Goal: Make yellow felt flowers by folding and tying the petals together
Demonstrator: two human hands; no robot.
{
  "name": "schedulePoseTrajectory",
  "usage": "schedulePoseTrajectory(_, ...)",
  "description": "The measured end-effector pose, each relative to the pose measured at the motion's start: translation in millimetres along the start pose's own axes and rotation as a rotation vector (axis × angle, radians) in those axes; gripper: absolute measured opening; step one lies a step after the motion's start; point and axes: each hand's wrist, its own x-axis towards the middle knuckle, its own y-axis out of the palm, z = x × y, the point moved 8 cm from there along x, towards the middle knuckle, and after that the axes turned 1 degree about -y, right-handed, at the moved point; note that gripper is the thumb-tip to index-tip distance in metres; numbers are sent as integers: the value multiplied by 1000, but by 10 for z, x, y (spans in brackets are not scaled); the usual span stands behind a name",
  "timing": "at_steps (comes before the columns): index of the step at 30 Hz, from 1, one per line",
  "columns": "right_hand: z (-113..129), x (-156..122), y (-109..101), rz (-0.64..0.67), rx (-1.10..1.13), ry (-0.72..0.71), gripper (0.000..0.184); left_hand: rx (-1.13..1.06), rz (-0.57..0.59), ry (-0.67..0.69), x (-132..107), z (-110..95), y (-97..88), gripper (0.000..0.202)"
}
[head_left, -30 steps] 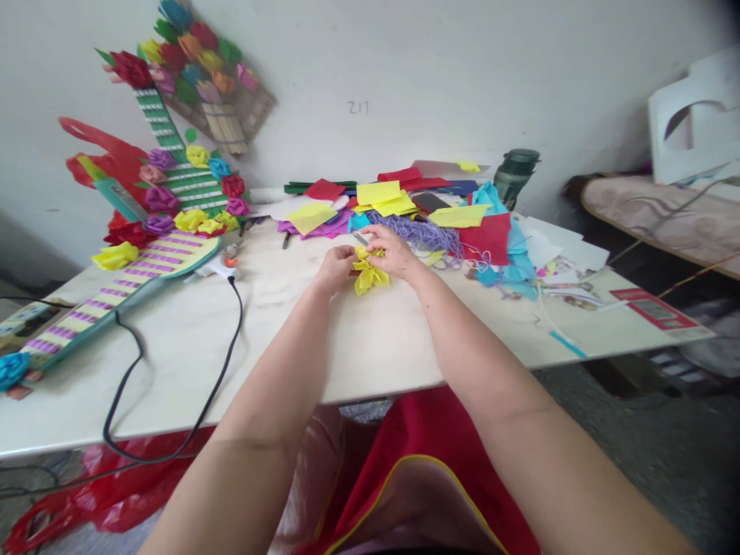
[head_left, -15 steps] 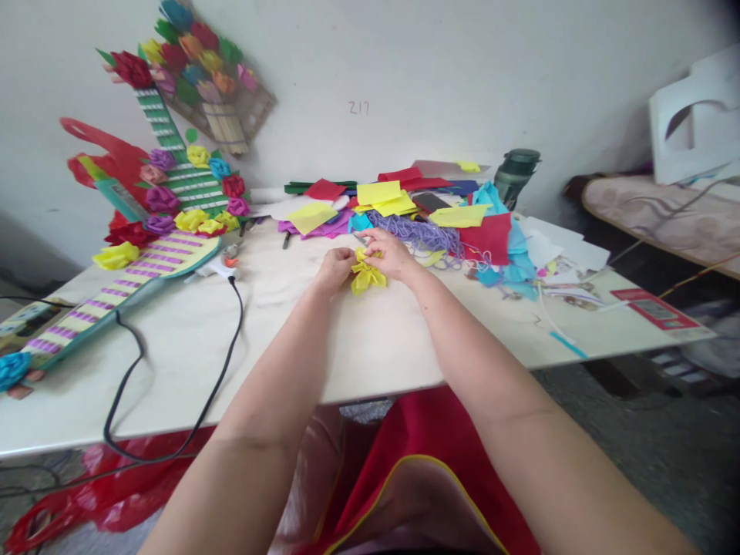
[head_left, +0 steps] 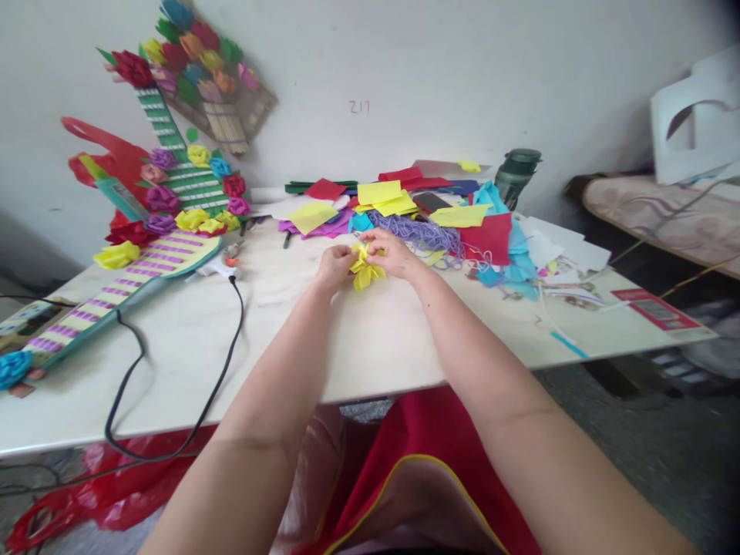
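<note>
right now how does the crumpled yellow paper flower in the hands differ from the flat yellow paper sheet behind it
The crumpled yellow paper flower is bunched into petals; the flat yellow paper sheet is smooth. The flower is held by left hand and right hand; the sheet lies untouched. Both are yellow.

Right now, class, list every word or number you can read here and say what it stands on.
"217": handwritten on the white wall.
Red card on the table, far right: print too small to read.
Printed papers beside it: too blurred to read.
Yellow paper flower between left hand and right hand: no writing.
</note>
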Motion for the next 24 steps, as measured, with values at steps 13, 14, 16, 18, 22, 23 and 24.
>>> schedulePoseTrajectory(13,112,20,-13,-12,-248,-131,8,206,-28,263,89,-158,-32,20)
schedulePoseTrajectory(14,111,19,-10,-12,-251,-136,8,220,-26,270,93,-153,-29,20)
schedulePoseTrajectory(16,111,13,-8,-11,-254,-141,9,249,-25,288,95,-150,-23,20)
schedulePoseTrajectory(18,115,7,-8,-10,-259,-141,10,277,-31,305,91,-156,-17,21)
schedulePoseTrajectory(22,120,2,-4,6,-274,-124,12,328,-43,310,79,-171,-2,21)
schedulePoseTrajectory(23,117,1,0,14,-281,-113,13,340,-41,307,76,-174,4,21)
schedulePoseTrajectory(24,113,1,4,23,-288,-102,13,350,-40,304,75,-177,7,21)
